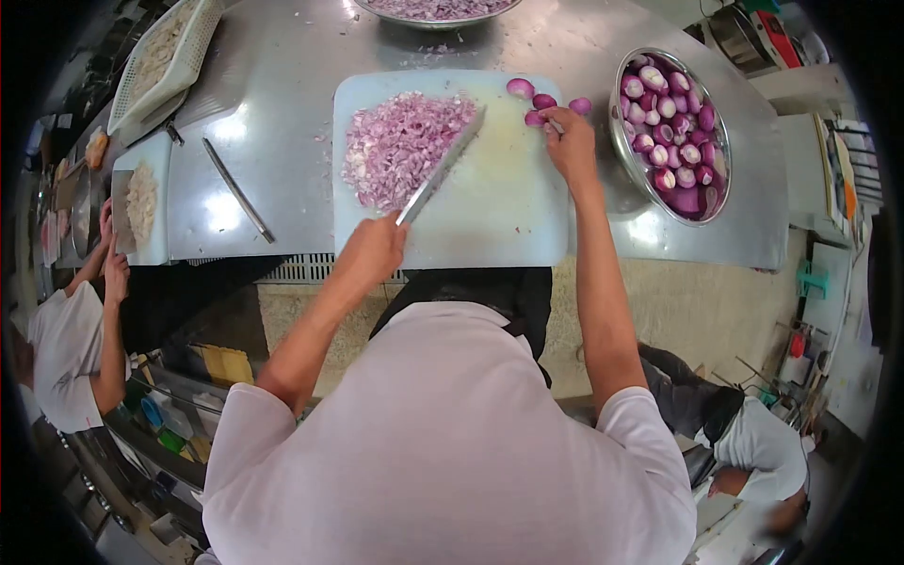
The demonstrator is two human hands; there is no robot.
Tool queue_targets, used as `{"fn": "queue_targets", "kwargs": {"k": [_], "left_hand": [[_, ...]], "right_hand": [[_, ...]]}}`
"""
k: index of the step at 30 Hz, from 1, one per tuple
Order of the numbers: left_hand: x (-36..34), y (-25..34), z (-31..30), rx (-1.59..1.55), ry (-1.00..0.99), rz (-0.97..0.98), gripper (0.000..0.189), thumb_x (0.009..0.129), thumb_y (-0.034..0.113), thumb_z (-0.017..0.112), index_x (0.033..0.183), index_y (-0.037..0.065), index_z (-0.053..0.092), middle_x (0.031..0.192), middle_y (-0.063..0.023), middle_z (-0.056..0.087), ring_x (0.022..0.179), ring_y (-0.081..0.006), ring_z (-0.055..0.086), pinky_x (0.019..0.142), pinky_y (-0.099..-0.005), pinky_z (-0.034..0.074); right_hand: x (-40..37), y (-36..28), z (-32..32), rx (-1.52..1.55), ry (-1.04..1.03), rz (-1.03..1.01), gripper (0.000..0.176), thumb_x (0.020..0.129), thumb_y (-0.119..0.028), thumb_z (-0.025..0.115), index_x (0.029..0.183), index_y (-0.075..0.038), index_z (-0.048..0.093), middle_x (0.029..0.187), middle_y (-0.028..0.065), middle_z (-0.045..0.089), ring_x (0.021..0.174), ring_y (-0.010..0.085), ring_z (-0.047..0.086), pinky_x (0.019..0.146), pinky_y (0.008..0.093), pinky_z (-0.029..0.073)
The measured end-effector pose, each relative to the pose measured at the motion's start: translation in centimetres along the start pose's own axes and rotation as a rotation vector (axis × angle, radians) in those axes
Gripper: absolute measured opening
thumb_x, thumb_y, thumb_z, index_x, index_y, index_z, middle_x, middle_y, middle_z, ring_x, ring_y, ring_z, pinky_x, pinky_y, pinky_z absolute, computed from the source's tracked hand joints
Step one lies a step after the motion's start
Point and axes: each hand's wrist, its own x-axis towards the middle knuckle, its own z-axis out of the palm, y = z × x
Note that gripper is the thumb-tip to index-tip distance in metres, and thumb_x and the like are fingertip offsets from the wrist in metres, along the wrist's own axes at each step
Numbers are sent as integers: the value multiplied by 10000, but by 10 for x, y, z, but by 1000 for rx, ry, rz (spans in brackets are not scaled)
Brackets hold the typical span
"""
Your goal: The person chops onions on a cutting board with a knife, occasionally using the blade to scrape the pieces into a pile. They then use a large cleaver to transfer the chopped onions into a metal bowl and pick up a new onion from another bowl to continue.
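Note:
My left hand (375,247) is wrapped round the handle of a knife (443,169), whose blade lies against the right edge of a pile of chopped red onion (395,146). The pile covers the left part of a white cutting board (513,221). At the board's upper right, my right hand (571,141) has its fingers closed at a red onion piece (535,119). More onion pieces (520,88) lie just above and beside those fingers. To the right stands a metal bowl (621,151) of peeled red onions.
A metal rod (235,191) lies left of the board. A bowl of chopped onion (438,21) stands at the far edge, a white basket (193,56) upper left. Another person (80,344) works at a small board at far left; a second person (763,447) is behind, lower right.

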Motion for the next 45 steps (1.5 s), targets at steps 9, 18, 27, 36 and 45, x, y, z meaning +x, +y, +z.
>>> {"fn": "queue_targets", "kwargs": {"k": [9, 18, 27, 36, 45], "left_hand": [[-15, -25, 14, -276, -199, -152, 305, 1003, 243, 553, 1004, -61, 583, 602, -171, 531, 537, -264, 576, 552, -425, 443], [10, -3, 19, -9, 93, 155, 224, 985, 162, 527, 1050, -43, 591, 708, -307, 583, 667, -482, 585, 598, -523, 434], [-4, 11, 15, 72, -15, 151, 198, 966, 122, 509, 1006, -53, 593, 685, -293, 606, 677, -486, 607, 629, -559, 463], [-5, 5, 13, 103, -31, 207, 223, 964, 110, 523, 1110, -40, 599, 647, -278, 583, 636, -467, 595, 592, -535, 443], [-11, 8, 16, 86, -32, 214, 226, 961, 108, 526, 1105, -46, 607, 644, -281, 582, 641, -471, 599, 596, -544, 441]], "right_hand": [[-19, -18, 3, 125, -70, 107, 175, 779, 17, 682, 947, -22, 711, 945, 160, 677, 853, 355, 646, 765, 406, 518], [-78, -106, 9, 263, -201, 260, 120, 781, -6, 697, 900, -14, 682, 902, 147, 641, 816, 348, 624, 732, 419, 505], [-81, -115, 16, 70, -139, 119, 99, 807, -3, 618, 898, -2, 658, 894, 160, 626, 867, 366, 596, 763, 450, 496], [-89, -112, 20, 56, -53, 70, 95, 779, 29, 613, 869, 6, 633, 872, 156, 616, 837, 370, 589, 740, 444, 491], [-98, -114, 18, 79, -10, 76, 116, 772, 47, 622, 879, 7, 638, 905, 160, 630, 845, 365, 593, 733, 433, 498]]}}
